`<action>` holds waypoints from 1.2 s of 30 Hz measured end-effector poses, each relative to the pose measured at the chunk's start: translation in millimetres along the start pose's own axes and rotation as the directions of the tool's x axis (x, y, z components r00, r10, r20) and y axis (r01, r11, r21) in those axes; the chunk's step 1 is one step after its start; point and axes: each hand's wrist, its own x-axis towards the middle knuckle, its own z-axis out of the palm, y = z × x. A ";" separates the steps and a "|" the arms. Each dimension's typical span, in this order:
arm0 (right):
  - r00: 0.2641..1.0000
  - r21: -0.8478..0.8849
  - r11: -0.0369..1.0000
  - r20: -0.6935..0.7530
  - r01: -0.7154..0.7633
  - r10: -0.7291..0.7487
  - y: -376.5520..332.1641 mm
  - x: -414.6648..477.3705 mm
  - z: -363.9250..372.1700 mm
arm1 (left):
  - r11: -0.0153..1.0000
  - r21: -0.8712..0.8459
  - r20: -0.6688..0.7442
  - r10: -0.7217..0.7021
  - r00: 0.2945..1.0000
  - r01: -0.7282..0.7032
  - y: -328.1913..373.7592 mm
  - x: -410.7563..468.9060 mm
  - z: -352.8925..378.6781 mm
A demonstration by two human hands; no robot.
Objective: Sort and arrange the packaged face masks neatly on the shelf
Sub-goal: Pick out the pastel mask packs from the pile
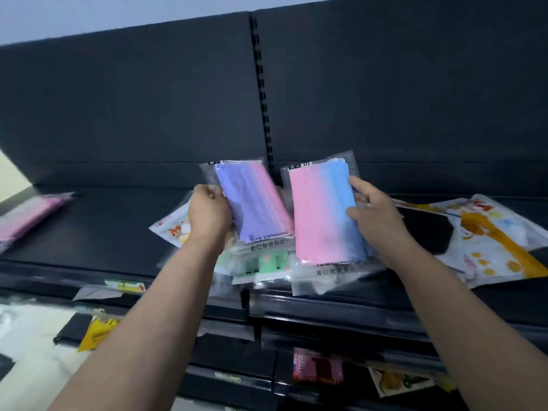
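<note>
Purple-to-pink masks fill the clear pouch [255,200] gripped by the left hand [209,213]. Just right of it, the right hand [373,221] holds a pink-and-blue pouch [323,215]. Both tilt above a heap of packs [261,265] on the dark shelf [103,232], with a pink pack [32,216] far left.

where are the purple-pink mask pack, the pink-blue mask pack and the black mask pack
purple-pink mask pack [255,200], head view, middle of its front
pink-blue mask pack [321,215], head view, middle of its front
black mask pack [424,229], head view, its dark centre
</note>
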 end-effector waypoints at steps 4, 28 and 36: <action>0.993 -0.065 0.994 0.084 0.093 -0.088 -14.6 -5.2 72.4 | 0.994 -0.098 -0.016 -0.047 0.999 0.045 -22.1 0.8 -75.3; 0.957 0.056 0.998 0.291 -0.010 -0.006 -96.8 -24.0 468.6 | 0.972 0.182 -0.278 -0.097 0.956 0.151 -140.2 181.3 -416.5; 0.954 0.124 0.992 0.293 0.025 -0.060 -99.5 37.9 538.2 | 0.978 0.173 -0.207 -0.082 0.975 0.119 -126.3 278.2 -439.7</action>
